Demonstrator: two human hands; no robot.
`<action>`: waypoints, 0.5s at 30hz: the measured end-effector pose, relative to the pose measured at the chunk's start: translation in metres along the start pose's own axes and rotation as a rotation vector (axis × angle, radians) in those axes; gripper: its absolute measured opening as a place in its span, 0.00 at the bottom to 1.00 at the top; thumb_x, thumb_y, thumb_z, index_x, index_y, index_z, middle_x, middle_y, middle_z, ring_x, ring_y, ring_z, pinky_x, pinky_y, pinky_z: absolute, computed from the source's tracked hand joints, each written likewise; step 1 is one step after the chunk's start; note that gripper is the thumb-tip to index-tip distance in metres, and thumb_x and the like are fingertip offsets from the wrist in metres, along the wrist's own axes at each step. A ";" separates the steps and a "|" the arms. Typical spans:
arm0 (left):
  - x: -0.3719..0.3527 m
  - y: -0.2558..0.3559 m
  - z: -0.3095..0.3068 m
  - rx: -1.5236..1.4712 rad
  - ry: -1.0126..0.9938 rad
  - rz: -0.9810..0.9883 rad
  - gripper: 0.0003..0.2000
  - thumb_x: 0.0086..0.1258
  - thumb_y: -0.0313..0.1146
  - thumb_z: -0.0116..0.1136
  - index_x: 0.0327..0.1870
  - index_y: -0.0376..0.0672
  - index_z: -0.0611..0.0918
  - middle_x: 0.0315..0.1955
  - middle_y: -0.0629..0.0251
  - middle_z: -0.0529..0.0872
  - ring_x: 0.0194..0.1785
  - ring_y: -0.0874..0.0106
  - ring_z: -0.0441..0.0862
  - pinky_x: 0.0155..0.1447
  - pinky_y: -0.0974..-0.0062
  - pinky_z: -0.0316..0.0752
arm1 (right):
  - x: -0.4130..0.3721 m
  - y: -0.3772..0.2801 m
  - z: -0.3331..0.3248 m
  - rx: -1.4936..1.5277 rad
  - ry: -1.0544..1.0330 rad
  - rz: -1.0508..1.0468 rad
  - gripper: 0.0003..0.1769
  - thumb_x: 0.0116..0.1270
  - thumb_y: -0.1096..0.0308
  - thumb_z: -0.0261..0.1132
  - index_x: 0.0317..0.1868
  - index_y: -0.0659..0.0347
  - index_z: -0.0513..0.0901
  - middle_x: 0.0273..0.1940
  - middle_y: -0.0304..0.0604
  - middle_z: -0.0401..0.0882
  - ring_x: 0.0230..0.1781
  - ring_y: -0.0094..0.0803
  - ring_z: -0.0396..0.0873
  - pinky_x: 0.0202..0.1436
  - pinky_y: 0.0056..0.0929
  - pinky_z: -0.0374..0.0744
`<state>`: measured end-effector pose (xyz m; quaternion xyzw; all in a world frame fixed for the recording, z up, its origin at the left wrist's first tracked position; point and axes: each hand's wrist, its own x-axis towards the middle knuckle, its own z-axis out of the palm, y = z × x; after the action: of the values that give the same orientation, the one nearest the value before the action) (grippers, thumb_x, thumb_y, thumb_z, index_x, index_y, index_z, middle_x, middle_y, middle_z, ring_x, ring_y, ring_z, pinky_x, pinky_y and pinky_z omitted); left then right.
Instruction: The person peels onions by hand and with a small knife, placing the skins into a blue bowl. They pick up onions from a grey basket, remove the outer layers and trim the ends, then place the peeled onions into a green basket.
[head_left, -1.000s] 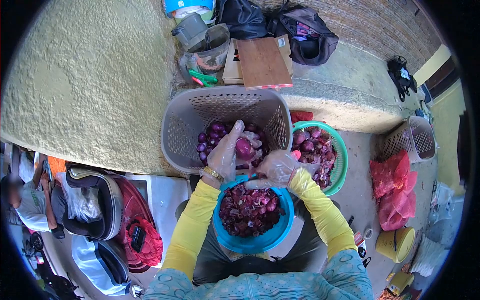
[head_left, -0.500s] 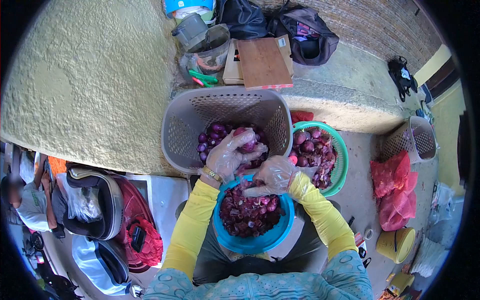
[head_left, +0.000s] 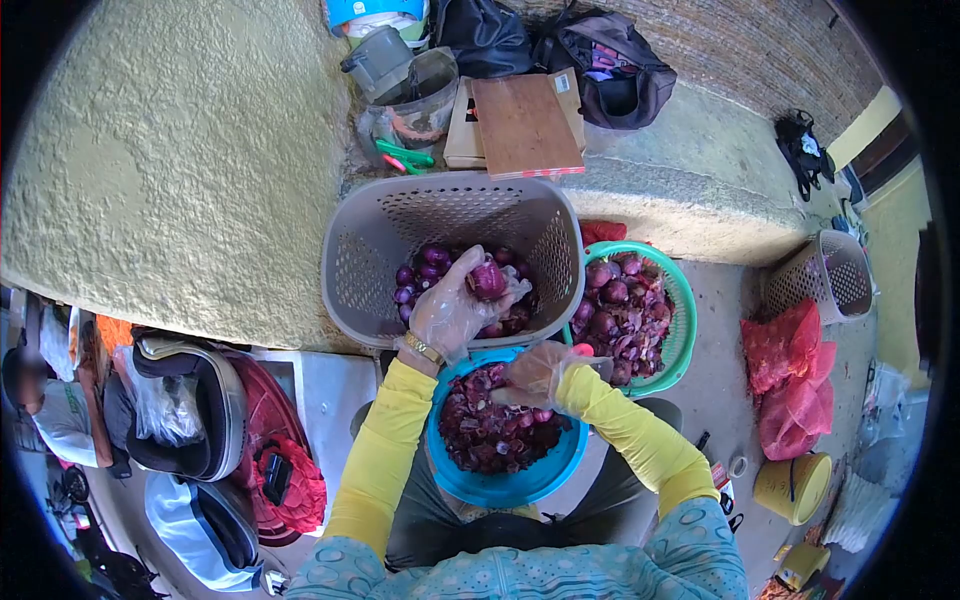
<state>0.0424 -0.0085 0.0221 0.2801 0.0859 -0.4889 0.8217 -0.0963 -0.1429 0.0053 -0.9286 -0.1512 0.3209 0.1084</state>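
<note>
In its clear plastic glove, my left hand [head_left: 445, 312] holds a red onion [head_left: 487, 281], fingers curled around it, over the grey perforated basket [head_left: 350, 285]. Smooth purple onions [head_left: 432, 262] lie inside that basket. My right hand [head_left: 540, 375], also gloved, is over the blue basin [head_left: 450, 478], its fingers bent. A red end [head_left: 583, 349] sticks out by the hand, like the handle of a small tool; the rest is hidden. Onion skins and scraps [head_left: 500, 435] fill much of the basin. To the right, a green basket [head_left: 683, 335] holds unpeeled onions [head_left: 615, 292] and loose skins.
A wooden board [head_left: 527, 125] lies on the ledge behind the basket, beside green-handled scissors [head_left: 405, 156] and a dark bag [head_left: 615, 75]. Red mesh sacks [head_left: 790, 380], a yellow bucket [head_left: 792, 488] and another basket [head_left: 820, 278] stand right. Another person [head_left: 65, 415] sits far left.
My right hand has moved down and slightly left, away from the grey basket and over the blue basin. The onion in my left hand is now more exposed.
</note>
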 end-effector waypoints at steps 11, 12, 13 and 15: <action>0.006 -0.002 -0.006 -0.285 -0.202 -0.123 0.27 0.87 0.49 0.44 0.70 0.31 0.69 0.60 0.41 0.78 0.65 0.43 0.78 0.76 0.38 0.70 | -0.002 0.005 0.011 -0.002 -0.059 0.042 0.31 0.72 0.36 0.58 0.47 0.59 0.85 0.40 0.51 0.88 0.44 0.54 0.87 0.52 0.51 0.83; 0.007 -0.003 -0.008 -0.286 -0.201 -0.124 0.27 0.87 0.49 0.44 0.70 0.31 0.69 0.60 0.41 0.78 0.65 0.43 0.78 0.76 0.38 0.70 | -0.001 0.007 0.015 0.009 -0.015 0.016 0.31 0.73 0.38 0.58 0.48 0.60 0.87 0.43 0.52 0.89 0.47 0.53 0.88 0.53 0.50 0.84; 0.009 -0.004 -0.012 -0.304 -0.232 -0.117 0.28 0.87 0.50 0.42 0.71 0.32 0.69 0.62 0.39 0.77 0.66 0.42 0.77 0.76 0.37 0.69 | 0.000 0.009 0.019 0.020 0.029 -0.011 0.30 0.74 0.40 0.58 0.48 0.61 0.88 0.46 0.53 0.90 0.49 0.52 0.89 0.54 0.50 0.85; 0.010 -0.002 -0.016 -0.323 -0.262 -0.107 0.29 0.87 0.52 0.40 0.72 0.33 0.69 0.65 0.38 0.76 0.67 0.41 0.76 0.76 0.37 0.68 | 0.002 0.011 0.020 0.054 0.013 0.000 0.28 0.76 0.42 0.57 0.49 0.60 0.88 0.47 0.54 0.90 0.50 0.52 0.89 0.56 0.49 0.84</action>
<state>0.0480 -0.0083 0.0037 0.0740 0.0703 -0.5440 0.8329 -0.1050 -0.1509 -0.0142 -0.9274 -0.1418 0.3190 0.1344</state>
